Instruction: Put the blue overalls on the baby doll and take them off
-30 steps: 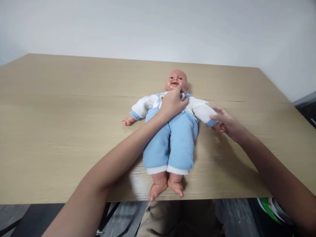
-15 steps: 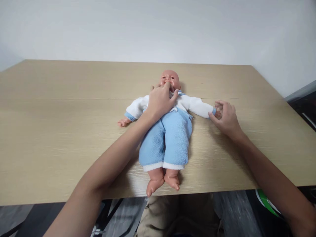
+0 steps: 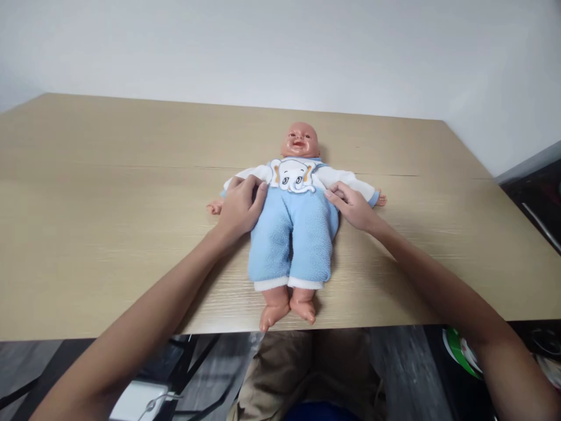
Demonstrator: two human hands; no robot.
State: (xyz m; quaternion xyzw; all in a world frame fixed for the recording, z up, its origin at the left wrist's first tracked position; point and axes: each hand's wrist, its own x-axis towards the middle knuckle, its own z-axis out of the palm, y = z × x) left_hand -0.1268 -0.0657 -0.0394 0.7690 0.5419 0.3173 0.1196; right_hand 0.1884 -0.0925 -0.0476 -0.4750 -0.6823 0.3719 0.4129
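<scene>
A baby doll [image 3: 301,140] lies on its back on the wooden table, its head away from me and its bare feet near the front edge. It wears blue trousers [image 3: 290,245] with white cuffs and a white top with blue trim. A white elephant patch [image 3: 293,175] shows on the chest. At the waist on the left, my left hand [image 3: 242,204] has its fingers curled on the clothing, partly covering the doll's sleeve. My right hand [image 3: 352,206] pinches the cloth at the opposite side of the waist, thumb against the fingers.
The wooden table [image 3: 109,234] reaches back to a pale wall. Below its front edge are a white box with a cable [image 3: 139,402] at the left and a green and white round object [image 3: 462,351] at the right. A dark object [image 3: 534,193] stands beyond the right edge.
My left hand has moved from the doll's chin and chest down to its left-side waist, uncovering the elephant patch. My right hand has left the doll's hand and come inward to the waist.
</scene>
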